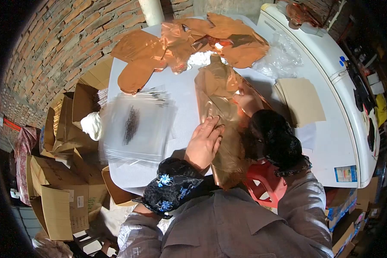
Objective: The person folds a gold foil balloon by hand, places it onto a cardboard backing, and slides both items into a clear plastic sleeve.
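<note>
A long, shiny copper-coloured foil sheet [221,103] lies wrinkled across the middle of the white table [182,92], its near end reaching over the front edge toward my body. My left hand [205,142] rests on the foil's left side, fingers stretched out and lying flat. On the far right side of the foil, my right hand [248,101] has its fingers bent in and closed on the sheet near its edge. More copper foil pieces [137,47] are heaped along the back of the table, with a bright white reflection among them.
Left on the table is a stack of clear plastic sleeves [152,129] with a dark mark. Beige cards [303,101] and crumpled clear plastic [281,58] lie right. Open cardboard boxes [64,193] stand at left, a red stool [266,182] under the front edge, a white appliance [339,90] at right.
</note>
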`<state>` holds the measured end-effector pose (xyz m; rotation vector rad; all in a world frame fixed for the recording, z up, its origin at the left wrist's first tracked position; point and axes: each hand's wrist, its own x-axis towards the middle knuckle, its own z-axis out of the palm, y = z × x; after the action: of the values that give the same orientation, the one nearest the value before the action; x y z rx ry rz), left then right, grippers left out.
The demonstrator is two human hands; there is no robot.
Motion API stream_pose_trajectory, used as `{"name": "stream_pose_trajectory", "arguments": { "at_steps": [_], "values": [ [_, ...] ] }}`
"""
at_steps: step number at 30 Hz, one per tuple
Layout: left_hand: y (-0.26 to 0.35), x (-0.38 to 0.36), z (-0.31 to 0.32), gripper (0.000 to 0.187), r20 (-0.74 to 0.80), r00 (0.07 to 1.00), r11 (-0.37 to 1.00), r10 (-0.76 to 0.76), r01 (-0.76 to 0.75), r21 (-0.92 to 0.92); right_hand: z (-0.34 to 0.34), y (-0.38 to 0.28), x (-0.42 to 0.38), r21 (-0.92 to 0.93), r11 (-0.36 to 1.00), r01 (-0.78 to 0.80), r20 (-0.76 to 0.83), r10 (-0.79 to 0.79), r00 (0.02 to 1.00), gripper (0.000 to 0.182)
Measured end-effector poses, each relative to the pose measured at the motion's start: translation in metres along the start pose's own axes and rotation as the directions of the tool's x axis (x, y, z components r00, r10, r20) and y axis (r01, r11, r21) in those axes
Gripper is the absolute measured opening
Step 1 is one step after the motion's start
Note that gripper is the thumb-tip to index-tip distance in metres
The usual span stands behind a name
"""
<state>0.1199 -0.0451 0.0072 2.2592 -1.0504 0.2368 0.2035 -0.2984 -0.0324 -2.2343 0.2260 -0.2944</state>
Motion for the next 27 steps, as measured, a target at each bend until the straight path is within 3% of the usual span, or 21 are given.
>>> {"name": "stream_pose_trajectory", "arguments": {
  "at_steps": [4,8,12,14,16,27],
  "values": [
    [-0.001,0.000,0.000,0.039,-0.003,1.000,1.000,0.007,-0.007,0.008,-0.013,-0.018,-0.008,-0.106,0.994,0.019,-0.022,-0.021,1.000,0.033],
    [-0.001,0.002,-0.001,0.040,0.014,1.000,1.000,0.015,-0.015,0.024,-0.002,0.006,0.001,-0.040,0.994,0.101,-0.040,-0.102,0.994,0.024],
    [-0.003,-0.001,0.001,0.041,0.024,0.999,0.998,0.025,-0.027,0.053,-0.018,-0.036,-0.013,-0.055,0.998,-0.026,0.070,0.030,0.997,0.021],
    [-0.004,-0.001,0.001,0.041,0.036,0.999,0.998,0.021,-0.023,0.051,-0.012,-0.026,-0.010,-0.150,0.986,0.067,0.006,-0.067,0.998,0.023],
    [-0.004,-0.001,0.001,0.042,0.042,0.999,0.998,0.018,-0.021,0.051,0.008,0.017,0.002,-0.326,0.898,0.296,-0.113,-0.348,0.931,0.029],
    [-0.004,-0.001,-0.001,0.042,0.046,0.999,0.999,0.015,-0.017,0.037,0.007,-0.002,-0.012,-0.469,0.835,0.287,-0.199,-0.416,0.887,0.043]
  ]
}}
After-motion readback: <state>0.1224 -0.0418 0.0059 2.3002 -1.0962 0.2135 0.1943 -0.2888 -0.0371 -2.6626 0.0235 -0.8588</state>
